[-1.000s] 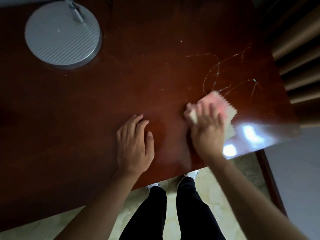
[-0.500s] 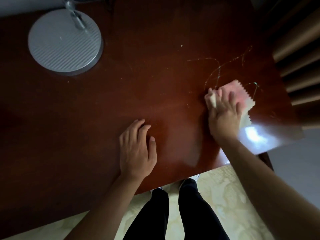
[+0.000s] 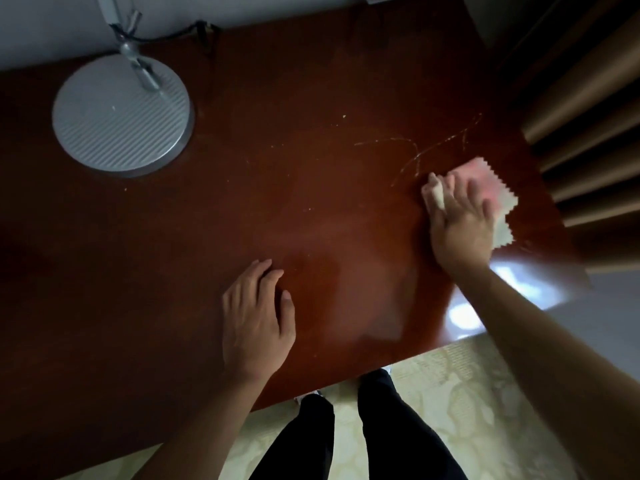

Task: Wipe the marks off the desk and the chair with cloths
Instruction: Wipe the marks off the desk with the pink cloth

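A dark red-brown desk (image 3: 277, 161) fills the view. Thin pale scribble marks (image 3: 415, 154) cross its right part. My right hand (image 3: 460, 220) lies flat on a folded pink and cream cloth (image 3: 502, 199) with a zigzag edge, pressing it to the desk just below the marks; the cloth's left fold shows between thumb and fingers. My left hand (image 3: 254, 317) rests on the desk near its front edge, fingers loosely bent, holding nothing. No chair is in view.
A round grey lamp base (image 3: 117, 116) with its metal stem and cable stands at the desk's back left. Brown curtain folds (image 3: 588, 109) hang close to the right edge. My legs (image 3: 346, 438) stand on pale patterned floor below the front edge.
My right hand has slid the cloth away from me and to the right, over the lower scribbles. The left hand has stayed put.
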### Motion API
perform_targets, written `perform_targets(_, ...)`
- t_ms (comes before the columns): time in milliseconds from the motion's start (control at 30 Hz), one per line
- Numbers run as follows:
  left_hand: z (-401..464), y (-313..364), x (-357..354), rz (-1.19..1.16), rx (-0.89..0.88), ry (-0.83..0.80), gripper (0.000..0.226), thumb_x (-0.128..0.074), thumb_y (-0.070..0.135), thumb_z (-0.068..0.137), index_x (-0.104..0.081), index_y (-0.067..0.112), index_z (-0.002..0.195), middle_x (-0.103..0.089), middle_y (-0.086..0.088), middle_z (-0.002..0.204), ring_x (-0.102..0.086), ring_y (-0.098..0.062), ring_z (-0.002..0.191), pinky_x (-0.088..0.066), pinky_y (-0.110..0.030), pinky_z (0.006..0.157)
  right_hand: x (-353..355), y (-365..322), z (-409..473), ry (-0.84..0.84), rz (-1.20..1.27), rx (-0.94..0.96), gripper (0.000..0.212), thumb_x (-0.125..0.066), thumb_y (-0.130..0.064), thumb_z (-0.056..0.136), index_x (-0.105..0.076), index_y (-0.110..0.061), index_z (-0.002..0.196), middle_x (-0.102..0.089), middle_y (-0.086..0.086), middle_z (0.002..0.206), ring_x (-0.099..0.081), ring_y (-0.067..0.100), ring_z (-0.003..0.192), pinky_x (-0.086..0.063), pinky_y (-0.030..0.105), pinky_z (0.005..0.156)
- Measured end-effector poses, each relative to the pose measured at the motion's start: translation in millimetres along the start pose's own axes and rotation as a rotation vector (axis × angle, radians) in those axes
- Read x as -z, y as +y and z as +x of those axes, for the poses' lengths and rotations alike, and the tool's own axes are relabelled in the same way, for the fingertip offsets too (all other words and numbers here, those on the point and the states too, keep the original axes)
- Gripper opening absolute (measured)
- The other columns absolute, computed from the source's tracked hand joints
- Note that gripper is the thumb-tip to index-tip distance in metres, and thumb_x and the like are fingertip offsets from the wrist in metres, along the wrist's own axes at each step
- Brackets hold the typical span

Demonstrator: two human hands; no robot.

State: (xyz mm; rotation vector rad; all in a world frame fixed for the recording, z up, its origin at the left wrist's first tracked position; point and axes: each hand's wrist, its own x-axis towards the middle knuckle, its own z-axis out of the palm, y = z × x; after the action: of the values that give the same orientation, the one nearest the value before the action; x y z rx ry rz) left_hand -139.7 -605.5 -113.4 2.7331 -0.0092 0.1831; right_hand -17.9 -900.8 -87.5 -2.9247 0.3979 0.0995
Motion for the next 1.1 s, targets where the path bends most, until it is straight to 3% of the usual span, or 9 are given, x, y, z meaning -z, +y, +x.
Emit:
perform_targets(100,6.9,10.6,-0.7,0.051,0.019,0.004,0.031,-0.048,0.026,0.091,-0.059,0.014,0.118,-0.054,-0.006,0.132,-0.05,-0.027,0.122,-0.034,-0.043,0.102,-5.6,-18.6,-18.8,0.003,0.02,0.02,0.051,-0.037,-0.022,0.101,-0.034,-0.025,0.151,-0.032,0.007,0.158,-0.017,0.032,0.149,-0.013,0.052,0.118)
perform_targets(233,35.4,53.4,-9.9,0.005,0.014,0.017,0.032,-0.052,0.021,0.086,-0.061,0.016,0.117,-0.055,-0.005,0.131,-0.052,-0.027,0.117,-0.035,-0.047,0.102,-26.5,-86.6,-69.0,-0.09,0.079,0.365,0.057,-0.033,-0.024,0.093,-0.038,-0.023,0.149,-0.031,0.004,0.158,-0.015,0.031,0.15,-0.012,0.056,0.12)
perform_targets(300,52.4,77.6,-18.4,-0.016,0.034,0.022,0.033,-0.054,0.02,0.084,-0.061,0.017,0.117,-0.055,-0.004,0.132,-0.051,-0.026,0.119,-0.035,-0.046,0.103,-23.8,-76.9,-48.4,-0.117,0.053,0.459,0.059,-0.026,-0.029,0.092,-0.036,-0.027,0.15,-0.03,0.001,0.158,-0.014,0.028,0.15,-0.012,0.053,0.121)
perform_targets(533,81.3,155.9,-53.8,-0.059,-0.005,-0.049,0.033,-0.051,0.021,0.09,-0.056,0.016,0.122,-0.052,-0.005,0.136,-0.047,-0.023,0.127,-0.034,-0.041,0.105,15.5,70.6,43.4,0.05,0.075,0.003,0.049,-0.045,-0.018,0.098,-0.042,-0.021,0.147,-0.038,0.005,0.155,-0.024,0.024,0.148,-0.02,0.046,0.118)
perform_targets(600,80.7,169.7,-63.6,-0.069,0.051,-0.049,0.034,-0.051,0.02,0.091,-0.057,0.014,0.124,-0.053,-0.006,0.137,-0.048,-0.023,0.129,-0.036,-0.042,0.106,12.3,59.6,37.8,0.042,0.08,-0.002,0.056,-0.046,-0.013,0.094,-0.038,-0.019,0.15,-0.034,0.006,0.157,-0.019,0.027,0.149,-0.014,0.047,0.12)
perform_targets(700,76.9,172.1,-74.5,-0.005,0.071,-0.016,0.034,-0.051,0.02,0.092,-0.058,0.01,0.124,-0.055,-0.009,0.137,-0.049,-0.027,0.129,-0.038,-0.044,0.107,1.3,15.4,6.4,-0.013,0.109,0.278,0.064,-0.051,-0.009,0.084,-0.042,-0.015,0.147,-0.039,0.008,0.154,-0.025,0.034,0.146,-0.021,0.057,0.118)
perform_targets(800,76.2,168.5,-79.7,0.046,0.046,-0.003,0.034,-0.048,0.022,0.094,-0.056,0.01,0.125,-0.053,-0.01,0.137,-0.048,-0.029,0.13,-0.036,-0.045,0.106,4.4,24.4,3.5,-0.026,0.141,0.461,0.06,-0.056,-0.008,0.083,-0.05,-0.014,0.142,-0.043,0.007,0.151,-0.032,0.033,0.144,-0.027,0.055,0.116)
perform_targets(967,76.3,168.9,-81.0,0.071,0.047,-0.019,0.035,-0.041,0.027,0.099,-0.053,0.011,0.128,-0.051,-0.008,0.138,-0.046,-0.027,0.13,-0.035,-0.043,0.104,27.2,99.3,69.1,0.035,0.136,0.138,0.063,-0.05,0.003,0.084,-0.046,-0.014,0.144,-0.039,0.009,0.153,-0.028,0.025,0.146,-0.022,0.046,0.119)
perform_targets(1100,75.4,168.4,-82.3,0.076,0.047,-0.029,0.034,-0.039,0.028,0.102,-0.051,0.011,0.129,-0.049,-0.008,0.139,-0.045,-0.026,0.132,-0.034,-0.042,0.105,26.4,100.5,78.5,0.109,0.229,0.033,0.059,-0.046,0.005,0.088,-0.045,-0.012,0.145,-0.039,0.012,0.153,-0.025,0.03,0.147,-0.022,0.051,0.118)
